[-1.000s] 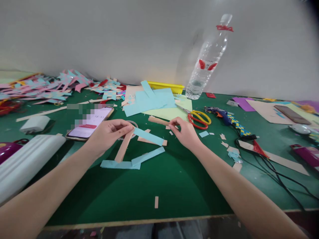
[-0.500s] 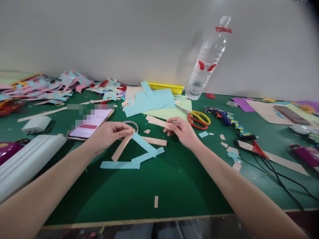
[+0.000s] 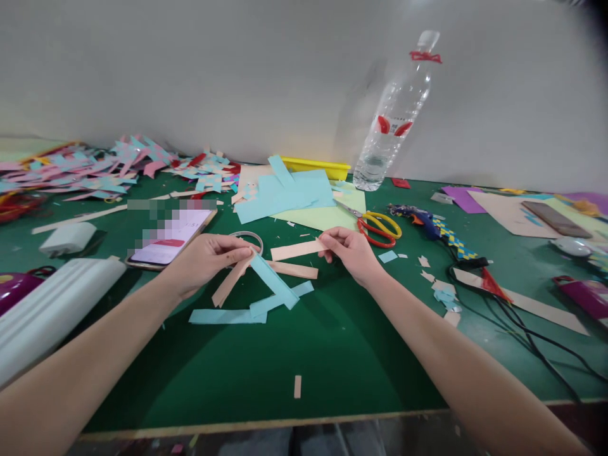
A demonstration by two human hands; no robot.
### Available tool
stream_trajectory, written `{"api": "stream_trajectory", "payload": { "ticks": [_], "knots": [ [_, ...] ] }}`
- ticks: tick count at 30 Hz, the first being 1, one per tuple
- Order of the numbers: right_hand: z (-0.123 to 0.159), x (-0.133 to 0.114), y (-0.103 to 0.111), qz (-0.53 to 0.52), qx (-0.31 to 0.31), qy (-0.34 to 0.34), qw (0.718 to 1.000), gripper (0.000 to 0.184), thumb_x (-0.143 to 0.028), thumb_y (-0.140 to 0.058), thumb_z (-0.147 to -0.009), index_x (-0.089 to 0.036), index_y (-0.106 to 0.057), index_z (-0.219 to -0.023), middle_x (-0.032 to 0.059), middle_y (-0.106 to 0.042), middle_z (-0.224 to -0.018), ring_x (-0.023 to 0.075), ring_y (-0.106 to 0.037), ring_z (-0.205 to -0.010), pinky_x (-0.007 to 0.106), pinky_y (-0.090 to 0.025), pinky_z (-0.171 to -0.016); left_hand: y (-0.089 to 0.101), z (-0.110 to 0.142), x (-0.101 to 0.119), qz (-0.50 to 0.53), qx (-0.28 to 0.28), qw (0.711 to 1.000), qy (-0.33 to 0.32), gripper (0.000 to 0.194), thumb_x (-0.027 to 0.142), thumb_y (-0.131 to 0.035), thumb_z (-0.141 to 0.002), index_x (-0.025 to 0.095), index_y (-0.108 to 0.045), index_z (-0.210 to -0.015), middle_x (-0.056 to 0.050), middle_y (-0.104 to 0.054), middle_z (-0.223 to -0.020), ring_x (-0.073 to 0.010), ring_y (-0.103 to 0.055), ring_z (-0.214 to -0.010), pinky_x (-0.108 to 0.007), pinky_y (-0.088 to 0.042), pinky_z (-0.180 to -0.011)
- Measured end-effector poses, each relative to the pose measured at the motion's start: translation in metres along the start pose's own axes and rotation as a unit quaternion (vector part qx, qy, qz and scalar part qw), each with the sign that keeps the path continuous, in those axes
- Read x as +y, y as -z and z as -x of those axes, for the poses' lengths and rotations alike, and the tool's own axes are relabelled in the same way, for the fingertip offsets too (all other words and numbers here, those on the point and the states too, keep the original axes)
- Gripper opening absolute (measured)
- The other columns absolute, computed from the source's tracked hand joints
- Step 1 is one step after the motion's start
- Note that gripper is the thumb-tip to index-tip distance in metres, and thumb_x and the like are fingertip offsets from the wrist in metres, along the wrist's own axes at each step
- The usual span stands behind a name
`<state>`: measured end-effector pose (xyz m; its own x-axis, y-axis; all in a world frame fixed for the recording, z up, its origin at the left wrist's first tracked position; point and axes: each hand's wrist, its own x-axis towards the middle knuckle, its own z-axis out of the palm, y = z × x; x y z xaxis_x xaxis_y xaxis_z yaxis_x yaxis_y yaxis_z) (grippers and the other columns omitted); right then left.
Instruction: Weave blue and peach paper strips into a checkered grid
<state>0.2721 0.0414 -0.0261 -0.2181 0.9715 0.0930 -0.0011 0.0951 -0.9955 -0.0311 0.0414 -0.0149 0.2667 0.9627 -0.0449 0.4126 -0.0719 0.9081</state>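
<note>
My left hand (image 3: 216,256) pinches the upper ends of paper strips, where a blue strip (image 3: 273,278) and a peach strip (image 3: 231,283) fan out below the fingertips. My right hand (image 3: 344,250) grips the right end of another peach paper strip (image 3: 295,249), held nearly level and pointing at my left hand. Under it, one more peach strip (image 3: 297,270) lies on the table. Two blue strips (image 3: 228,316) lie below, overlapping end to end. Behind my left fingers shows part of a pale roll of tape (image 3: 256,237).
A phone (image 3: 173,235), a white adapter (image 3: 69,239) and a long white object (image 3: 66,310) are on the left. Scissors (image 3: 380,228) and a tilted water bottle (image 3: 392,120) stand beyond my right hand. A glue gun (image 3: 420,217) and black cable (image 3: 522,329) lie further right.
My right hand has swung its peach strip down and turned it, so the free end now points towards my left hand. My left hand's blue strip has tilted slightly.
</note>
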Motion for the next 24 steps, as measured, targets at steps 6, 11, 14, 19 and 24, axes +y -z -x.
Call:
{"api": "stream_trajectory", "payload": {
  "ticks": [6,11,14,19,24],
  "knots": [
    [-0.001,0.002,0.000,-0.026,0.009,-0.003,1.000,0.027,-0.044,-0.069,-0.084,-0.017,-0.069,-0.084,-0.0004,-0.066,-0.065,0.0075,-0.051,-0.052,0.024,-0.041,-0.054,-0.001,0.003,0.004,-0.003,-0.010,1.000,0.015,0.027,0.049,-0.071,-0.080,0.025,-0.081,-0.088,-0.004,-0.069,-0.068,-0.0173,-0.062,-0.070,-0.026,-0.054,-0.066],
    [0.000,0.002,-0.001,-0.011,-0.001,-0.005,1.000,0.030,-0.046,-0.068,-0.084,-0.016,-0.070,-0.087,-0.0002,-0.066,-0.064,0.0078,-0.049,-0.052,0.024,-0.038,-0.053,-0.006,0.006,0.012,-0.029,-0.019,0.999,0.001,0.028,0.046,-0.070,-0.079,0.025,-0.081,-0.093,-0.003,-0.066,-0.062,-0.0159,-0.059,-0.063,-0.025,-0.052,-0.062],
    [0.000,0.002,-0.001,-0.023,-0.007,-0.010,1.000,0.030,-0.047,-0.068,-0.084,-0.017,-0.070,-0.086,-0.0005,-0.065,-0.063,0.0080,-0.048,-0.053,0.024,-0.038,-0.053,-0.008,0.008,0.017,-0.051,-0.019,0.999,-0.001,0.026,0.045,-0.069,-0.078,0.025,-0.082,-0.091,-0.004,-0.069,-0.067,-0.0168,-0.060,-0.065,-0.026,-0.052,-0.063],
    [0.000,0.002,-0.001,-0.056,-0.005,-0.016,0.998,0.029,-0.046,-0.071,-0.082,-0.017,-0.070,-0.082,-0.0010,-0.064,-0.060,0.0077,-0.048,-0.052,0.024,-0.038,-0.053,-0.010,0.008,0.020,-0.045,-0.022,0.999,0.003,0.022,0.043,-0.069,-0.078,0.024,-0.081,-0.077,-0.005,-0.071,-0.072,-0.0176,-0.062,-0.069,-0.026,-0.051,-0.063],
    [0.001,0.001,-0.002,-0.055,-0.018,-0.019,0.998,0.030,-0.046,-0.071,-0.082,-0.017,-0.071,-0.082,-0.0004,-0.064,-0.061,0.0081,-0.048,-0.053,0.024,-0.039,-0.054,-0.011,0.009,0.019,-0.043,-0.034,0.998,0.014,0.025,0.045,-0.069,-0.078,0.024,-0.081,-0.081,-0.004,-0.071,-0.070,-0.0160,-0.061,-0.064,-0.024,-0.050,-0.058]
  ]
}}
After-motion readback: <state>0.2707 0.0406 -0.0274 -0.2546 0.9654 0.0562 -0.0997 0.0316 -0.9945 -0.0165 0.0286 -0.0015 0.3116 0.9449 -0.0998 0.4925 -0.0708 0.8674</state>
